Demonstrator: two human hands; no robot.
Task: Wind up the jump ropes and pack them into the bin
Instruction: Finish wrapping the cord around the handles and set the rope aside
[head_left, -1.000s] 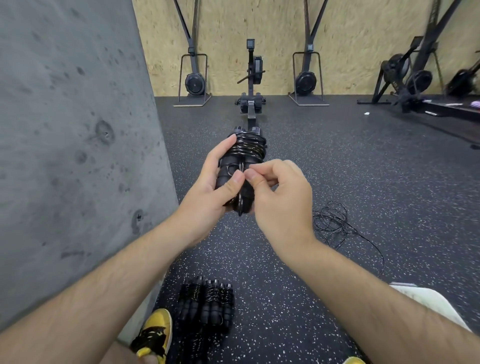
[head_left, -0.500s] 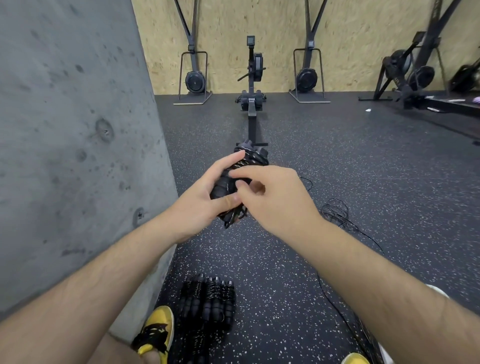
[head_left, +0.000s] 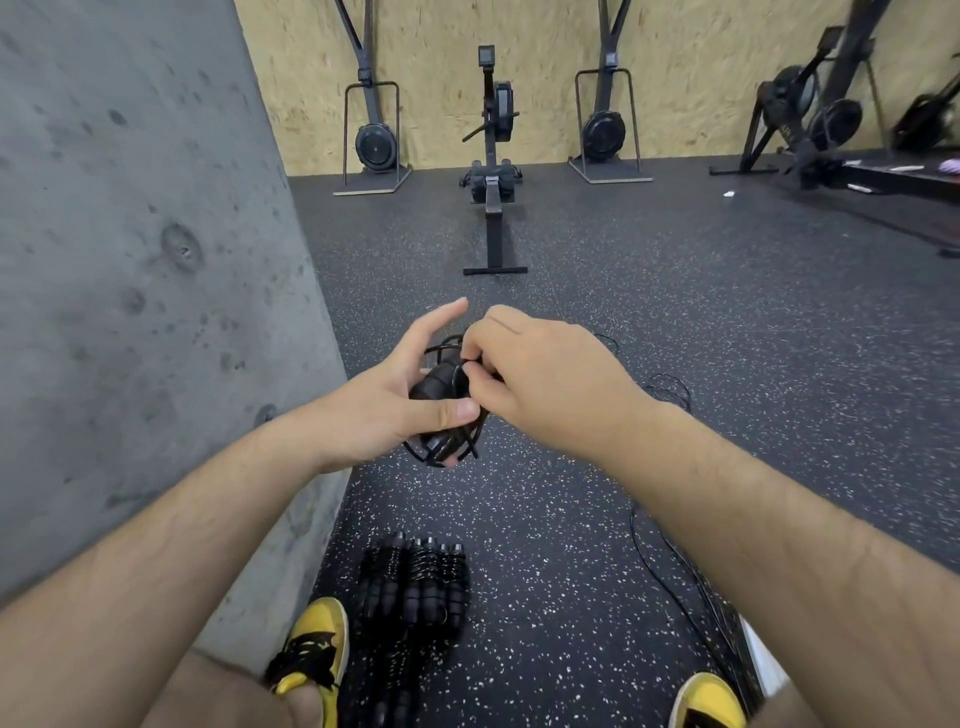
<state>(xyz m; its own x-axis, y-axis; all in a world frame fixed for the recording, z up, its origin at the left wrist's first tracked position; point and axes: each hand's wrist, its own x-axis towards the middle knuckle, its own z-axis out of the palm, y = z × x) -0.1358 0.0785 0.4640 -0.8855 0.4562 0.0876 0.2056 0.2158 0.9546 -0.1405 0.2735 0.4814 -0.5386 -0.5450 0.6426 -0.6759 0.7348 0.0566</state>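
The rope is up in front of the person, held over the speckled floor, its two black handles side by side with thin cord looped round them. The left hand cradles the bundle from the left: the thumb presses across the handles while the fingers reach up behind, nearly straight. The right hand comes in from the other side, and its fingertips pinch a strand of cord close against the handles, apparently tucking or tightening a turn.

The rope looks light, something one hand could carry. The handles are the stiff part and the sound place to grip; the ridged look of their surface suggests they will not slide much in the palm. The cord is thin, springy wire-like stuff, and several loops already bow out from the lower end of the bundle, so it probably wants to uncoil the moment tension drops. Holding across both handles and the wraps together, as the left thumb does, should keep it shut.

More cord lies loose on the floor to the right. A pile of wound ropes sits near the left shoe. No bin is in sight.
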